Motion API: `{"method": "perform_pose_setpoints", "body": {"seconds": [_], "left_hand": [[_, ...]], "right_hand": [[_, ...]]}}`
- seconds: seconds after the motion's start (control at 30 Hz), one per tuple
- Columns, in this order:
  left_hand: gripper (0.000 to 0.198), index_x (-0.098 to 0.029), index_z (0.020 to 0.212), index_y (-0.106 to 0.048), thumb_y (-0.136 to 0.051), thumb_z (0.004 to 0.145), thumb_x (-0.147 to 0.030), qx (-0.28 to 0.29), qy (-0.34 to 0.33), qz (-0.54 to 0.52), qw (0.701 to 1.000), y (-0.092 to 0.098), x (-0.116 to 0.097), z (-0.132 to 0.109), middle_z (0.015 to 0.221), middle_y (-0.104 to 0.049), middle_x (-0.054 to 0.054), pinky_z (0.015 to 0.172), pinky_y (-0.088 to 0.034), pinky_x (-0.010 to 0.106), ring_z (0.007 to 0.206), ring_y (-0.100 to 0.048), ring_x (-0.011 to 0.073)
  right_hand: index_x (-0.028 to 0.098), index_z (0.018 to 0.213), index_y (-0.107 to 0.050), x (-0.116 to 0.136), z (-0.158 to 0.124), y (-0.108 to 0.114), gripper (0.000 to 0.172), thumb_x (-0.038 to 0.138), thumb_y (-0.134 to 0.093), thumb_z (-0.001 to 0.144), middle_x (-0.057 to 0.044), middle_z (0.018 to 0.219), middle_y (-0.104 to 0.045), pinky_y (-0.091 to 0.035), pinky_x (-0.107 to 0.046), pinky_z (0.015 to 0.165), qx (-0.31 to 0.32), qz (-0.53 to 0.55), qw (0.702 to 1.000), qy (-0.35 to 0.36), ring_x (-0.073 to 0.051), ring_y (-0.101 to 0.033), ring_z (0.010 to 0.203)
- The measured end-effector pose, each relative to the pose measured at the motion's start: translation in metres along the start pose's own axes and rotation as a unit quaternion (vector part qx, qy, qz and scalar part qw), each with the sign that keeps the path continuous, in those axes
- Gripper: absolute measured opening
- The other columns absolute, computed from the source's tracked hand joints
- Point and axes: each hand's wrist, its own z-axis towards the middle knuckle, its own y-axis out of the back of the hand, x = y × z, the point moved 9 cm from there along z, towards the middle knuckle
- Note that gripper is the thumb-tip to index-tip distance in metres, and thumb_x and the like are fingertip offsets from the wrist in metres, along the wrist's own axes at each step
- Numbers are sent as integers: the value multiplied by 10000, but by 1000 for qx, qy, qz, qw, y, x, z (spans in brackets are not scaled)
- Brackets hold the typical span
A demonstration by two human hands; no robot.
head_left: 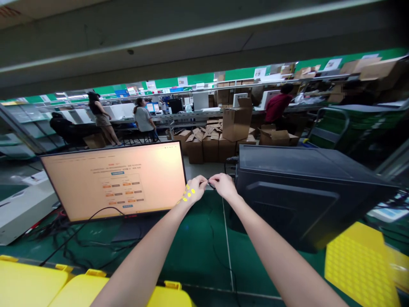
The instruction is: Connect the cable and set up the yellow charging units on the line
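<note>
Black cable (210,184) between both hands (211,186)

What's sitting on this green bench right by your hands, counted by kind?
Monitor, lit: 1
Black computer tower: 1
Small dark cable end pinched between left hand and right hand: 1
Yellow perforated tray at right: 1
Yellow bins along the near edge: 2 at least
Total: 6

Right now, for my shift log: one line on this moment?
left hand: pinching cable end | right hand: same | beside: computer case, monitor
</note>
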Motion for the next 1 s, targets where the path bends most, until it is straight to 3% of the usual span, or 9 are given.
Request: {"method": "perform_pose_setpoints", "body": {"seconds": [0.1, 0.27, 0.4, 0.63, 0.83, 1.0], "left_hand": [[65, -210, 826, -575, -513, 809, -210, -3, -3, 1, 1000, 2, 4, 0, 662, -634, -13, 660, -389, 238, 710, -585, 163], [81, -221, 742, -564, -522, 806, -193, 42, -44, 3, 998, -4, -3, -2, 633, -603, -29, 656, -379, 228, 663, -567, 150], [97, -219, 716, -561, -560, 770, -139, 62, -50, -11, 997, -9, -6, -4, 678, -605, -22, 707, -369, 226, 746, -570, 155], [41, -158, 808, -545, -531, 836, -184, 48, 117, -104, 986, -14, 25, 1, 650, -612, -5, 579, -391, 217, 606, -550, 116], [196, -107, 808, -565, -539, 878, -289, 123, 222, -206, 945, -39, 38, -2, 654, -567, -22, 451, -392, 185, 462, -455, 57], [203, -104, 796, -554, -533, 885, -286, 120, 273, -242, 924, -48, 44, -6, 654, -537, -30, 418, -374, 163, 452, -426, 44]], "right_hand": [[196, 666, -646, -5, 6, -9, 97, 165, -628, 757, -14, 667, -617, -427, -308, 718, 35, -58, 998, -3, -169, -570, 719], [169, 670, -597, -8, 12, -23, 176, 265, -622, 816, 1, 719, -601, -446, -322, 731, 99, -152, 983, 3, -155, -563, 739], [160, 669, -583, -1, 16, -29, 165, 245, -640, 799, 6, 695, -566, -439, -308, 683, 127, -203, 970, 28, -149, -535, 694], [191, 711, -578, 29, -3, -26, 183, 138, -476, 853, -73, 892, -562, -356, -331, 734, 55, -230, 955, 177, -224, -455, 862], [191, 820, -583, 22, -21, -24, 188, 153, -413, 892, -71, 900, -558, -338, -347, 768, 8, -230, 944, 237, -232, -430, 859], [190, 826, -599, 16, -25, -24, 215, 169, -402, 911, -62, 886, -565, -341, -337, 745, 2, -228, 939, 256, -221, -443, 844]]}}
